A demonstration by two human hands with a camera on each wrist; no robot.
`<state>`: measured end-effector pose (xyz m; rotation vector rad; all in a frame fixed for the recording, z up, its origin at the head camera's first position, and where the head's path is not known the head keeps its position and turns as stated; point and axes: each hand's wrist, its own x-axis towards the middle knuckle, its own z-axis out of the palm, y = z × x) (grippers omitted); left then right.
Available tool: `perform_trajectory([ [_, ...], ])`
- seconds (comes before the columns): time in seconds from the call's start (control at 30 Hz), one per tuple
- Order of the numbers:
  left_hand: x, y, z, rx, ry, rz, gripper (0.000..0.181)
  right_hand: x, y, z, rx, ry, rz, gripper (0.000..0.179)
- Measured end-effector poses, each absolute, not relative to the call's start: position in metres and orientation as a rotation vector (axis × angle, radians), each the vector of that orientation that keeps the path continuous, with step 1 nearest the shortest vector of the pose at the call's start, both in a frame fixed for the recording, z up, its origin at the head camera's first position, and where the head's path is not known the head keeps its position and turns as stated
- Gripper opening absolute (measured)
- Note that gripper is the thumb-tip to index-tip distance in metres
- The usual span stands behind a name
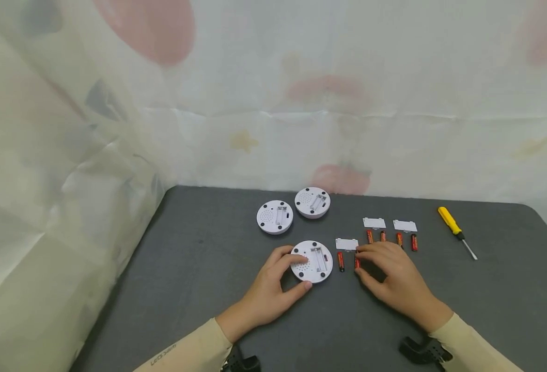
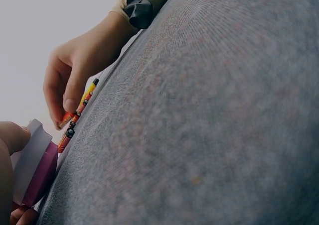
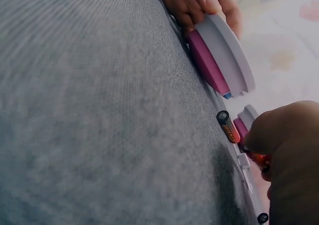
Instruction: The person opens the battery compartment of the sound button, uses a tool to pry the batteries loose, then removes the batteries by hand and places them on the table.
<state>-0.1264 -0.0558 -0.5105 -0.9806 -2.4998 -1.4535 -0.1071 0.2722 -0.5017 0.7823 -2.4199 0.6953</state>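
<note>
My left hand (image 1: 270, 292) holds a round white device (image 1: 305, 276) by its edge, with the thumb at the near rim and a finger lying across the speaker holes. The device lies with its battery side up and its two-slot compartment (image 1: 319, 259) uncovered; its other half shows magenta (image 3: 205, 63) in the right wrist view. To the right, my right hand (image 1: 396, 276) pinches a red battery (image 1: 357, 263) between thumb and fingertips; the fingers partly hide it. Between the hands lies another red battery (image 1: 340, 261), just below a white battery cover (image 1: 346, 244).
Two more round white devices (image 1: 275, 217) (image 1: 312, 202) stand farther back, compartments uncovered. Behind the right hand lie two white covers (image 1: 374, 222) (image 1: 405, 226) and several red batteries (image 1: 414, 242). A yellow-handled screwdriver (image 1: 450, 220) lies at the far right of the grey table (image 1: 199, 289).
</note>
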Motion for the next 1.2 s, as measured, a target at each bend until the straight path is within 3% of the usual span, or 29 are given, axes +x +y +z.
perform_trajectory([
  [0.43, -0.127, -0.056, -0.511, -0.978, -2.529, -1.472, 0.046, -0.107, 0.274, -0.506, 0.787, -2.473, 0.649, 0.031],
  [0.6, -0.127, -0.056, -0.511, -0.978, -2.539, -1.483, 0.045, -0.108, 0.269, -0.503, 0.805, -2.377, 0.730, 0.043],
  [0.97, -0.127, -0.055, -0.511, -0.999, -2.510, -1.455, 0.046, -0.106, 0.249, -0.499, 0.870, -2.383, 0.821, 0.050],
  [1.2, -0.127, -0.056, -0.513, -1.019, -2.523, -1.449, 0.047, -0.108, 0.235, -0.502, 0.946, -2.279, 0.836, 0.046],
])
